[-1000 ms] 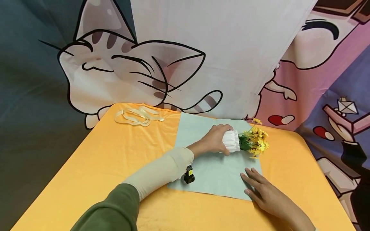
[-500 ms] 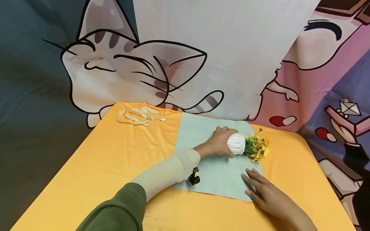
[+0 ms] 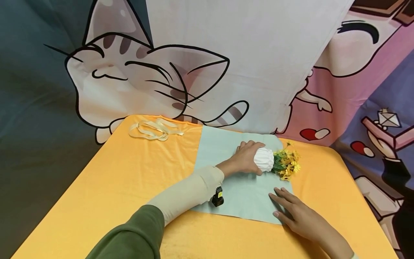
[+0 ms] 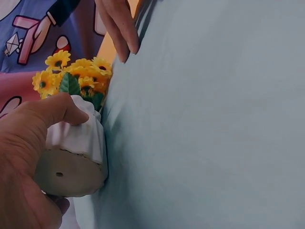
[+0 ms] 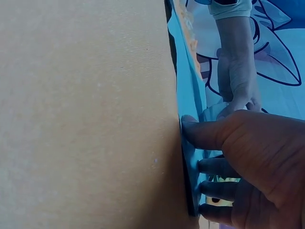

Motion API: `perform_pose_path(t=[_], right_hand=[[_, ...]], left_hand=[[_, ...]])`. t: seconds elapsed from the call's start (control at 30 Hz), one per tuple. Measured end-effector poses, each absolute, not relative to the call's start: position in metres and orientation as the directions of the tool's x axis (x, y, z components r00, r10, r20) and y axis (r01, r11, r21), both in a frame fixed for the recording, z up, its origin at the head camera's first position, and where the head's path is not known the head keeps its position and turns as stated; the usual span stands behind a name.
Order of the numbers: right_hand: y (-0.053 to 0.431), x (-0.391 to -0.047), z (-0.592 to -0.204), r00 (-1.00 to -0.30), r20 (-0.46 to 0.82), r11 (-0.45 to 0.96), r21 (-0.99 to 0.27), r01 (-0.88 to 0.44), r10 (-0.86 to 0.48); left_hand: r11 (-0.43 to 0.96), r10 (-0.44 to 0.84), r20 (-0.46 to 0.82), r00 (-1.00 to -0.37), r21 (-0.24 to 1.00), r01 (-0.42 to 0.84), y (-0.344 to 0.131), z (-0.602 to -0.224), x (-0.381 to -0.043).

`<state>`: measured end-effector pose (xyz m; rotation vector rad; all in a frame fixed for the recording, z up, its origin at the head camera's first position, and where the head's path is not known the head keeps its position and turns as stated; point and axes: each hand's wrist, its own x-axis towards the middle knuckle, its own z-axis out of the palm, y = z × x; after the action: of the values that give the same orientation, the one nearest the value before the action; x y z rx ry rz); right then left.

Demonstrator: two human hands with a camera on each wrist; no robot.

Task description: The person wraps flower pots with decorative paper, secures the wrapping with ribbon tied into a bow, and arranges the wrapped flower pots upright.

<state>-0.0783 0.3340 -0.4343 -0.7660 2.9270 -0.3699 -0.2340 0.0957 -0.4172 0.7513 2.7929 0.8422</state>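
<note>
A white fluted flowerpot lies on its side on the pale blue sheet, its yellow flowers pointing right past the sheet's edge. My left hand grips the pot from its base end, thumb on the near side. The pot's flat base, with a small hole, faces the left wrist camera. My right hand rests with spread, extended fingers at the sheet's near right corner. Its fingertips touch the sheet near the edge in the right wrist view.
Loose cream ribbon lies at the back left of the orange tablecloth. Cartoon-printed cloth hangs right behind the table. A small black device sits at my left wrist.
My left hand has shifted slightly right with the pot, and the flowers have turned and dipped a little. Over the last half second little moves; my right hand stays in place.
</note>
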Motion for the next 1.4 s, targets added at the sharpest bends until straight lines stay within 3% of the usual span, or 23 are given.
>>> perform_pose_path(t=[0.6, 0.97, 1.2, 1.4], right_hand=[[0.331, -0.082, -0.426, -0.852, -0.072, 0.841, -0.221, -0.494, -0.519], [0.330, -0.092, -0.419, -0.828, -0.119, 0.829, -0.211, -0.518, -0.548], [0.322, -0.107, -0.406, -0.830, 0.004, 0.815, -0.186, -0.548, -0.558], [0.313, -0.128, -0.395, -0.783, 0.240, 0.784, -0.118, -0.610, -0.574]], left_hand=[[0.665, 0.479, 0.050, -0.876, 0.631, 0.400, 0.091, -0.420, -0.238], [0.694, 0.480, 0.032, -0.877, 0.598, 0.402, 0.082, -0.420, -0.235], [0.725, 0.468, -0.018, -0.883, 0.579, 0.373, 0.053, -0.427, -0.228], [0.770, 0.368, -0.045, -0.929, 0.574, 0.277, 0.026, -0.433, -0.222]])
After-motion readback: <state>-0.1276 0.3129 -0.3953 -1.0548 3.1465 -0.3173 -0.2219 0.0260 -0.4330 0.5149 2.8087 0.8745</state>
